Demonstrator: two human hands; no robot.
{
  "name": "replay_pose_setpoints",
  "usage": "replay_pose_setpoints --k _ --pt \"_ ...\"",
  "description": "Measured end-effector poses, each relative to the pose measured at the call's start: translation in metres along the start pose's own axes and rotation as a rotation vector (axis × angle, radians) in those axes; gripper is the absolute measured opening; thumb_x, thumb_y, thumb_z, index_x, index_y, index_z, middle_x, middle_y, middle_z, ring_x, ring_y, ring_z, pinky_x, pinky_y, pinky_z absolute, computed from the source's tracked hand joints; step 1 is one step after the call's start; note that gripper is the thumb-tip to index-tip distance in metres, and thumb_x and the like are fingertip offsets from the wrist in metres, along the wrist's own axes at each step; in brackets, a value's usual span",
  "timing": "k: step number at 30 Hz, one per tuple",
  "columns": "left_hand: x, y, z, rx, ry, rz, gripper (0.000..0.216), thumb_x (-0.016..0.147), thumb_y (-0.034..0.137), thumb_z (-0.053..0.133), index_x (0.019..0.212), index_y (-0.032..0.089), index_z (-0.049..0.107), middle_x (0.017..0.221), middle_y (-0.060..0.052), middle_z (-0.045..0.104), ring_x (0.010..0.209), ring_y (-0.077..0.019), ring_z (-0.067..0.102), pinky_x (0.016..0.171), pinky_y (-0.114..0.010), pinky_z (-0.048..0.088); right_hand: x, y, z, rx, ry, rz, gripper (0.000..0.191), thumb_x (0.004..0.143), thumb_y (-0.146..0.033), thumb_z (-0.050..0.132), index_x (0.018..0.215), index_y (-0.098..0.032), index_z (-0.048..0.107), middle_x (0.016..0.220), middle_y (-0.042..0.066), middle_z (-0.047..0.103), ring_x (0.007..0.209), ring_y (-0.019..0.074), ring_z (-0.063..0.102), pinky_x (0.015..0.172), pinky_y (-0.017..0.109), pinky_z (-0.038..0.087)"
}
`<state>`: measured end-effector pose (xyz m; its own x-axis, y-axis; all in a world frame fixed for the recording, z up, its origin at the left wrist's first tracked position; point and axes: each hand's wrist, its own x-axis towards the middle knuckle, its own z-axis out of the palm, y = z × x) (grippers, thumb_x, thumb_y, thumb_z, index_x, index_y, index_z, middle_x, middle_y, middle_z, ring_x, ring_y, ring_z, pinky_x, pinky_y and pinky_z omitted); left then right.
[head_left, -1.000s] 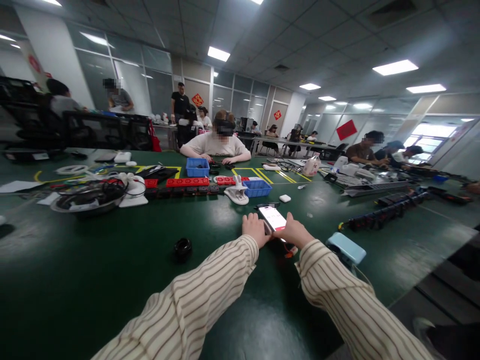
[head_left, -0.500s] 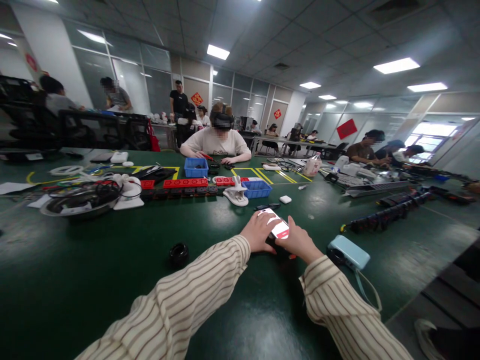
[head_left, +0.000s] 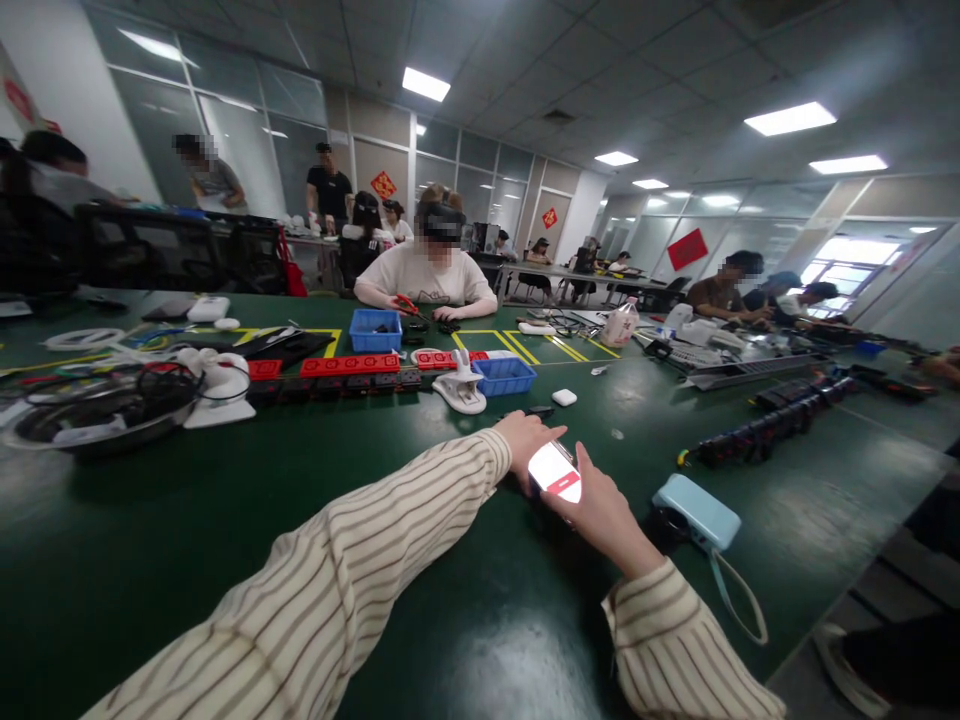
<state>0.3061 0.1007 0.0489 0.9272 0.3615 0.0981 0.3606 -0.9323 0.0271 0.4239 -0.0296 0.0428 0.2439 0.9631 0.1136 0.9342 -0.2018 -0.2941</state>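
Observation:
A smartphone [head_left: 553, 473] with a bright white screen and a red bar near its lower edge is between my hands, just over the green table. My right hand [head_left: 602, 508] grips its right side and lower edge, thumb and fingers around it. My left hand [head_left: 525, 440] is closed on the far left edge, one finger stretched along the top; its other fingers are partly hidden. Beyond the hands lie a small white case [head_left: 564, 398] and a thin dark object [head_left: 538, 411], partly covered by my left hand.
Right of my hands is a light blue device with a strap [head_left: 699, 510]. Farther off stand a white clip [head_left: 461, 385], two blue bins [head_left: 504, 377] [head_left: 376, 330], red power strips [head_left: 349, 364] and a metal bowl [head_left: 105, 432] of cables. A person [head_left: 431, 270] sits opposite.
My left hand has slid from over the screen to the phone's far left edge, uncovering more screen. The view has shifted slightly. A black ring-shaped object seen earlier is now out of sight around my left sleeve.

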Motion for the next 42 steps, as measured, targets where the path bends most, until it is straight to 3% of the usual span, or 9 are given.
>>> replay_pose_setpoints --k 3,6,10,14,21,29,34,37,42 --pt "0.001 -0.003 -0.003 0.008 0.001 0.005 0.11 0.042 0.048 0.078 0.134 0.019 0.025 0.124 -0.013 0.047 0.109 -0.0317 0.041 0.091 -0.038 0.031 -0.002 0.024 0.006 0.211 0.086 0.057 0.052 0.076 -0.024 0.034 0.126 -0.008 0.038 0.118 0.015 0.051 0.108 0.0236 0.049 0.088 0.032 0.039" --pt "-0.001 -0.006 -0.004 0.001 0.009 0.03 0.11 0.04 0.049 0.079 0.133 0.017 0.027 0.122 -0.013 0.048 0.109 -0.0314 0.04 0.093 -0.037 0.031 -0.013 0.045 0.012 0.25 0.087 0.04 0.043 0.066 -0.011 0.033 0.103 -0.015 0.056 0.105 0.01 0.056 0.101 0.0217 0.052 0.088 0.032 0.041" --pt "-0.001 -0.011 -0.006 -0.036 -0.028 0.015 0.111 0.036 0.048 0.081 0.131 0.021 0.029 0.123 -0.011 0.047 0.111 -0.0312 0.038 0.095 -0.035 0.028 -0.029 0.052 0.016 0.244 0.103 0.007 0.036 0.062 -0.006 0.036 0.09 -0.018 0.057 0.096 0.009 0.054 0.085 0.0201 0.055 0.079 0.034 0.046" --pt "-0.001 -0.017 -0.008 -0.03 -0.037 0.026 0.107 0.034 0.047 0.082 0.128 0.025 0.034 0.124 -0.009 0.047 0.113 -0.0308 0.037 0.097 -0.035 0.025 -0.038 0.045 0.013 0.215 0.055 -0.182 0.021 0.074 -0.015 0.041 0.086 -0.02 0.058 0.092 0.007 0.053 0.084 0.0201 0.054 0.076 0.034 0.046" --pt "-0.002 -0.029 -0.009 0.071 -0.018 0.074 0.109 0.04 0.053 0.077 0.132 0.016 0.031 0.121 -0.016 0.049 0.108 -0.0319 0.041 0.092 -0.037 0.028 -0.041 0.031 0.002 -0.007 -0.061 -0.405 0.026 0.079 -0.019 0.044 0.1 -0.026 0.058 0.095 0.004 0.054 0.085 0.0175 0.055 0.071 0.027 0.045" --pt "0.003 -0.037 -0.002 0.078 -0.033 0.084 0.114 0.039 0.048 0.079 0.134 0.012 0.027 0.124 -0.016 0.046 0.111 -0.031 0.04 0.095 -0.035 0.029 -0.035 0.022 0.01 -0.013 -0.137 -0.445 0.017 0.085 -0.025 0.04 0.095 -0.023 0.054 0.091 0.003 0.056 0.083 0.0171 0.055 0.069 0.027 0.043" --pt "0.004 -0.043 0.003 -0.002 -0.04 0.091 0.114 0.038 0.047 0.08 0.132 0.009 0.028 0.121 -0.018 0.045 0.107 -0.0318 0.043 0.094 -0.035 0.031 -0.036 0.031 0.01 0.106 -0.04 -0.378 0.017 0.086 -0.033 0.039 0.086 -0.019 0.05 0.089 0.004 0.055 0.079 0.0162 0.054 0.069 0.027 0.043" --pt "0.002 -0.046 0.003 0.005 -0.053 0.099 0.113 0.038 0.047 0.081 0.132 0.011 0.028 0.121 -0.017 0.045 0.108 -0.0315 0.043 0.095 -0.035 0.031 -0.036 0.033 0.011 0.115 -0.043 -0.437 0.014 0.085 -0.031 0.04 0.084 -0.02 0.049 0.093 0.005 0.056 0.082 0.0167 0.054 0.071 0.027 0.042" --pt "0.0 -0.047 0.002 0.042 -0.077 0.08 0.116 0.039 0.049 0.08 0.133 0.011 0.025 0.122 -0.017 0.044 0.108 -0.0312 0.044 0.093 -0.037 0.034 -0.034 0.025 0.015 0.12 -0.124 -0.497 0.02 0.081 -0.025 0.049 0.101 -0.022 0.049 0.098 0.004 0.058 0.084 0.0159 0.056 0.072 0.026 0.043"
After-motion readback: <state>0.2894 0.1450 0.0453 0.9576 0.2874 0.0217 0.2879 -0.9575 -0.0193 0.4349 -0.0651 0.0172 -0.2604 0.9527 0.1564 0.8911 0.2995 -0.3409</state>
